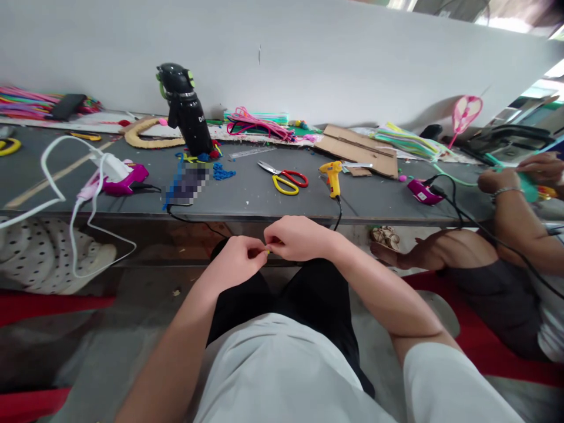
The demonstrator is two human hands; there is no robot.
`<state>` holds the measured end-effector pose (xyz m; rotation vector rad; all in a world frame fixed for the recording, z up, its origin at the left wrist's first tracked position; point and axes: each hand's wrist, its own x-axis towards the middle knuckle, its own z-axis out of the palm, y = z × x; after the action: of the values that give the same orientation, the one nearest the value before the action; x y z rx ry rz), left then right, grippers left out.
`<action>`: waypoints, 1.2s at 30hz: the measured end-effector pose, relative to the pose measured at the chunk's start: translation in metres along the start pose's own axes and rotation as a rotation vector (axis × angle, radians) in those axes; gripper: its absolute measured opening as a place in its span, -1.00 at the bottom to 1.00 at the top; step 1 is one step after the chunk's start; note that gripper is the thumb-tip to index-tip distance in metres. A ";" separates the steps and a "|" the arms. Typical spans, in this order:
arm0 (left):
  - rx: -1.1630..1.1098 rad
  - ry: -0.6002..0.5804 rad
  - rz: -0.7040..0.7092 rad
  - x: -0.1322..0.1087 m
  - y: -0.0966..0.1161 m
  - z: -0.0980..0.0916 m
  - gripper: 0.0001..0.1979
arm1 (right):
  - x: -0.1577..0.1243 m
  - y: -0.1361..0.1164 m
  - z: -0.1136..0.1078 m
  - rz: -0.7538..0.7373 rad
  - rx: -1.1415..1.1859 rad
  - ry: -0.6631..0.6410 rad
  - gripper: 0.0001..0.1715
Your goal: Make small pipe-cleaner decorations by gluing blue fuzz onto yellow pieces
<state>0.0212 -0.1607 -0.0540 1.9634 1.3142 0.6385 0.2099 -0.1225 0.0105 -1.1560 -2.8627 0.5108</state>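
Observation:
Over my lap, just below the table's front edge, my left hand (244, 258) and my right hand (296, 237) meet with their fingers pinched together. Between the fingertips shows a tiny bit of a yellow-green piece (268, 251); most of it is hidden, so its kind is unclear. On the table beyond my hands lie scissors (286, 179) with one red and one yellow handle, blades apart. To their right a yellow hot glue gun (332, 177) rests with its cord running over the edge. A pixelated phone-like slab (188, 185) lies to the left, near blue fuzzy bits (223, 171).
A black bottle (187, 111) stands at the back left. Bundles of pipe cleaners (259, 124) and cardboard (359, 151) lie along the wall. Magenta power sockets (127, 179) with cords sit at left and right. At the right, a co-worker's hands (500, 179) hold green material.

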 end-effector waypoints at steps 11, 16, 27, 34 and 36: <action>-0.483 0.502 -0.024 0.010 -0.018 0.005 -0.81 | -0.014 -0.028 0.050 0.241 0.313 0.464 -0.83; -0.399 0.651 0.077 0.006 -0.013 0.010 -0.83 | -0.007 -0.023 0.075 0.282 0.778 0.677 -0.84; 0.111 0.807 0.565 0.010 -0.021 0.011 -0.87 | 0.005 -0.017 0.075 0.202 1.582 0.364 -0.47; 0.161 0.744 0.513 0.010 -0.026 0.013 -0.79 | 0.009 -0.016 0.074 0.142 1.849 0.317 -0.63; 0.163 0.755 0.512 0.011 -0.027 0.015 -0.78 | 0.008 -0.017 0.075 0.130 1.869 0.302 -0.64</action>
<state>0.0197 -0.1475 -0.0837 2.3141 1.2832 1.6905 0.1823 -0.1504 -0.0559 -0.7112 -0.9602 1.9648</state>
